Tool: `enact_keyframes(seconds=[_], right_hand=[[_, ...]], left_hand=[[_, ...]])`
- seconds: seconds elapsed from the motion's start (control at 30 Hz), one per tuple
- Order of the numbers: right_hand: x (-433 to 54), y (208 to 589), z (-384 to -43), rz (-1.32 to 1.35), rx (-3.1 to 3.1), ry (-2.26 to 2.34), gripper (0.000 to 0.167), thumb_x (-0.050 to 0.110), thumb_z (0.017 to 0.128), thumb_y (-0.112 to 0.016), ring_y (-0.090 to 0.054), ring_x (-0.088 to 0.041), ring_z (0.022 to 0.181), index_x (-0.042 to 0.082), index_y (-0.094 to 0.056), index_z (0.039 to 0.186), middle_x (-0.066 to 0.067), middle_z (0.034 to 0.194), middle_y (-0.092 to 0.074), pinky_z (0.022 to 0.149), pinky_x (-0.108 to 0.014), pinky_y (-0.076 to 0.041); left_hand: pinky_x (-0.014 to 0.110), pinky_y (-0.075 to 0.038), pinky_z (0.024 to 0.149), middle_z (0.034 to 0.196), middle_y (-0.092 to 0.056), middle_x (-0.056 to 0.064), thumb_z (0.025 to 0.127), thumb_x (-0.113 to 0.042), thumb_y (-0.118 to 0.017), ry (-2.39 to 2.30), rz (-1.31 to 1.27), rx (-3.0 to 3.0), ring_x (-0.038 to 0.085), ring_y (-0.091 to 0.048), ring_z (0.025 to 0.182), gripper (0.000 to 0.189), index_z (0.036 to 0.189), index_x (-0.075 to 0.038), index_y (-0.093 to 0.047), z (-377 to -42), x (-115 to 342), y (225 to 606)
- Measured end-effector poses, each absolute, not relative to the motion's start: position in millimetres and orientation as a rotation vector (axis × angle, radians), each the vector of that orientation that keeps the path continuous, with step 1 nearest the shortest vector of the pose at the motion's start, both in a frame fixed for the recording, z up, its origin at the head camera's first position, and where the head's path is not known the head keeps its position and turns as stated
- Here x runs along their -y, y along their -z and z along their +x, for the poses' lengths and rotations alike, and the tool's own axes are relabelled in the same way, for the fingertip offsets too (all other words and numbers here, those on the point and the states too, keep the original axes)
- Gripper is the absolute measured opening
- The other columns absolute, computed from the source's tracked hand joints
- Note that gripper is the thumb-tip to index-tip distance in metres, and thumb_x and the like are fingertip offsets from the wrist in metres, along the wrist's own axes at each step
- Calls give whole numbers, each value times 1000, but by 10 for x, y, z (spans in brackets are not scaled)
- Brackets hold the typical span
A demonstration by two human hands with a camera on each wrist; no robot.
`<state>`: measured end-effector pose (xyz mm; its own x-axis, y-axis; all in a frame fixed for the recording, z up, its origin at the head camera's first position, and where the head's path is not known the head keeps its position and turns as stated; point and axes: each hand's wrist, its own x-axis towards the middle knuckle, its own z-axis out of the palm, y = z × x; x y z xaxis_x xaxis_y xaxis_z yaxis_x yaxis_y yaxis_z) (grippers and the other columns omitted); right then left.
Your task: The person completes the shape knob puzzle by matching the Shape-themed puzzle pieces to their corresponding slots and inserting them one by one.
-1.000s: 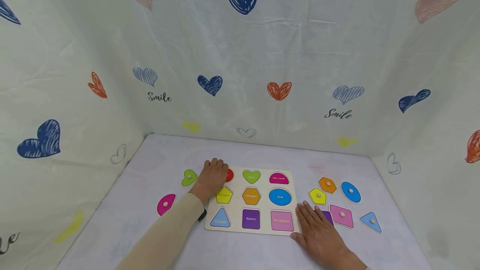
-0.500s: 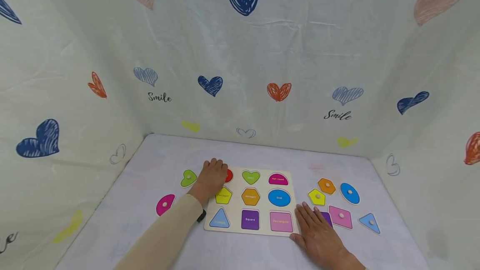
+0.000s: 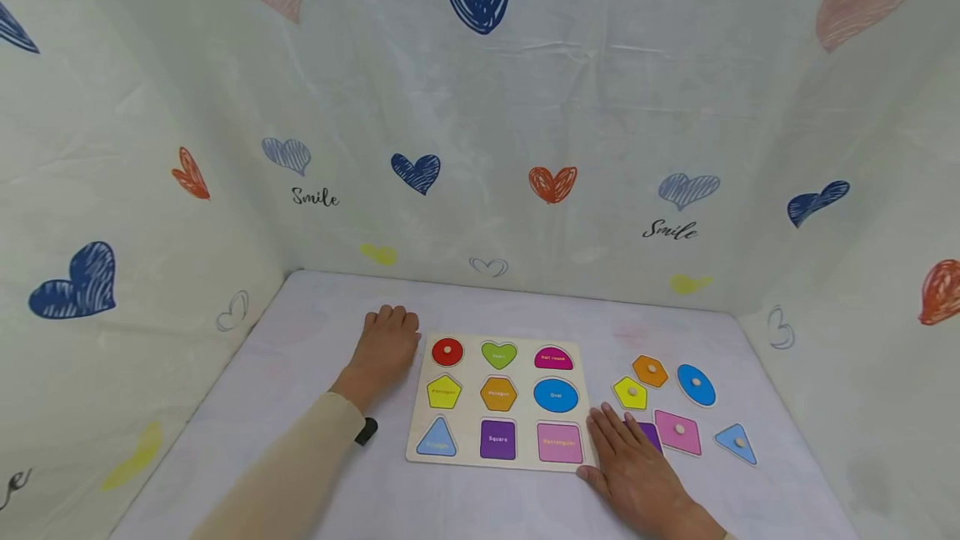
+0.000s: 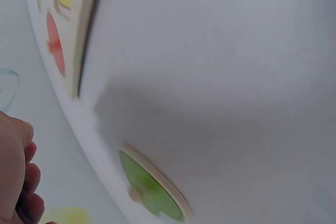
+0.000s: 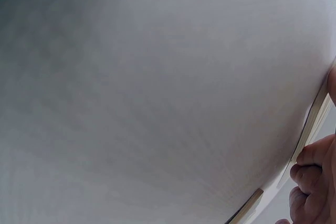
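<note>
My left hand is over the table just left of the puzzle board, empty, its fingers loosely bent. In the left wrist view, the green heart piece with its wooden knob lies on the table near that hand; in the head view the hand and arm hide it. The red circle piece, knob up, sits in the board's top-left recess. My right hand lies flat with straight fingers, fingertips and thumb at the board's lower right edge, partly covering a purple piece.
Right of the board lie loose knobbed pieces: a yellow pentagon, an orange hexagon, a blue oval, a pink rectangle and a light blue triangle. A heart-print curtain surrounds the table.
My left hand has let go of the red circle and moved left off the board, uncovering the circle and covering the green heart and magenta half-round pieces. My right hand stays put.
</note>
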<state>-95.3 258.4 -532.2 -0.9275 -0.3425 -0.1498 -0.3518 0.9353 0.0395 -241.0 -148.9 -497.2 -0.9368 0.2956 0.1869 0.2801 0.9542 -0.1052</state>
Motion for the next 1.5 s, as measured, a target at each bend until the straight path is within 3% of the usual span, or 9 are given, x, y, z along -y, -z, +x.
enact_keyframes(seconds=[0.3,0.5,0.9,1.23,1.5], right_hand=[[-2592,5324,-972,-548,-2956,-94,82,64,102,-54,-30,-34,160,10,-42,161,-11,170,-39,130,-57,-25],[-2592,5309,-999,-574,-2972,-101,81,64,103,-54,-30,-34,160,9,-43,161,-11,169,-40,130,-57,-25],[-2573,5320,-988,-543,-2958,-81,82,64,102,-55,-28,-33,161,10,-42,161,-9,169,-40,131,-56,-24],[-2572,5323,-961,-540,-2965,-93,82,65,101,-56,-29,-33,161,11,-44,161,-9,168,-41,131,-56,-23],[-2574,5328,-948,-519,-2944,-67,82,64,100,-58,-29,-34,161,10,-44,161,-9,168,-42,131,-57,-23]], left_hand=[[55,-48,83,95,-61,13,98,-24,-75,-40,-362,2855,35,-52,92,25,101,-2,-63,-2337,2021,5080],[57,-47,83,87,-55,11,100,-21,-69,-6,-367,2902,34,-50,90,23,89,-4,-56,-2332,2171,5153],[60,-47,89,98,-64,16,98,-29,-76,-62,-292,2991,37,-55,99,32,106,1,-67,-2240,2120,5220],[53,-48,88,94,-60,7,100,-25,-73,-26,-367,2997,30,-54,97,24,109,-4,-67,-2211,2020,5237],[52,-47,92,99,-60,7,103,-26,-70,-39,-440,3027,29,-51,100,23,113,-6,-66,-2204,2024,5155]])
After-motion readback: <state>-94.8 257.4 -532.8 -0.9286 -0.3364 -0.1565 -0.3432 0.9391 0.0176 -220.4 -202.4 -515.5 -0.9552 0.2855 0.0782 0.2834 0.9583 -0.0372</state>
